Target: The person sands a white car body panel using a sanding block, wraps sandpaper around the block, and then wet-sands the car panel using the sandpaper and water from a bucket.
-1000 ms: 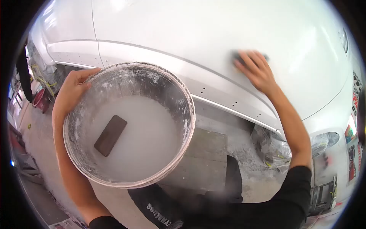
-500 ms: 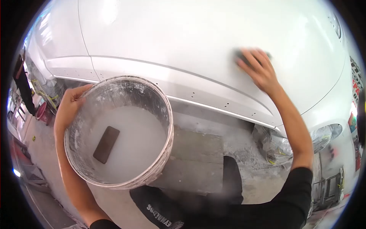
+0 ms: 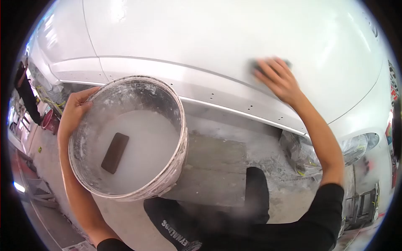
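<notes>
My left hand (image 3: 75, 109) grips the rim of a paint-smeared bucket (image 3: 171, 178) at its upper left side. Cloudy whitish liquid (image 3: 144, 142) fills the lower part of the bucket, and a brown rectangular block (image 3: 115, 153) lies in it, slanting. On the white car door (image 3: 188, 29), to the right, my right hand (image 3: 281, 83) is closed over a dark sanding pad (image 3: 256, 67) pressed against the panel. Motion blurs the pad, and the fingers cover most of it.
A row of small holes runs along the white sill (image 3: 217, 100) below the door. Plastic sheeting (image 3: 299, 152) wraps the wheel at the right. Far left, another person (image 3: 28, 98) stands near a red bucket (image 3: 51, 121). A metal stand (image 3: 363, 205) is at the lower right.
My right hand has slid a little left and slightly down the door with the pad. The bucket sits slightly higher in view, with my left hand still on its rim.
</notes>
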Demonstrator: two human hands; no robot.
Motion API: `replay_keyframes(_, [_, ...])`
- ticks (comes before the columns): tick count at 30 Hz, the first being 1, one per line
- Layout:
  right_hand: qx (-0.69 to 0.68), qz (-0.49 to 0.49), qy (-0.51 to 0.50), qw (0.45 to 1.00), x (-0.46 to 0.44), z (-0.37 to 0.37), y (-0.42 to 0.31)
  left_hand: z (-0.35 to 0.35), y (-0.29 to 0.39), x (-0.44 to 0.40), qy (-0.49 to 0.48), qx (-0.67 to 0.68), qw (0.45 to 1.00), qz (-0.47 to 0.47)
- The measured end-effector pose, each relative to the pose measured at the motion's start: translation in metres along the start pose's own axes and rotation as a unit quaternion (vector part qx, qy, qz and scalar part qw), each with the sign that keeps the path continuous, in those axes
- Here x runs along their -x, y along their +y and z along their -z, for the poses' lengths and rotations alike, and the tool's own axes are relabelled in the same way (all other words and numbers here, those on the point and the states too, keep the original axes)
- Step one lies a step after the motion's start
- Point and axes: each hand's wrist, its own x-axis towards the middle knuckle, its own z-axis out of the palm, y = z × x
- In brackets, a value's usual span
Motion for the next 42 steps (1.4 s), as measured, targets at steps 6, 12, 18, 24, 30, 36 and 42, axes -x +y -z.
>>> replay_keyframes(6, [0.025,0.016,0.069,0.997,-0.217,-0.1,-0.053,0.005,0.002,0.002,-0.009,0.006,1.0,0.027])
replay_keyframes(12, [0.012,-0.028,-0.029,0.999,0.061,-0.004,-0.032,0.0,0.005,0.0,-0.012,-0.01,0.999,0.031])
replay_keyframes(18, [0.025,0.04,0.061,0.997,-0.085,-0.089,-0.062,0.004,0.001,0.003,-0.022,-0.009,0.999,0.039])
replay_keyframes(24, [-0.076,-0.026,0.008,0.997,-0.091,-0.061,-0.08,0.006,-0.007,-0.001,-0.003,-0.02,1.0,0.005])
replay_keyframes(30, [-0.29,-0.289,0.008,0.912,-0.075,0.013,-0.113,0.005,-0.006,-0.004,-0.002,-0.06,0.998,-0.02])
replay_keyframes(36, [-0.47,-0.297,0.15,0.818,-0.191,0.085,-0.183,0.0,0.007,0.011,0.105,-0.29,0.939,-0.15])
replay_keyframes(42, [-0.52,-0.334,0.133,0.774,-0.223,0.075,-0.208,-0.031,0.044,0.01,-0.212,-0.351,0.904,-0.122])
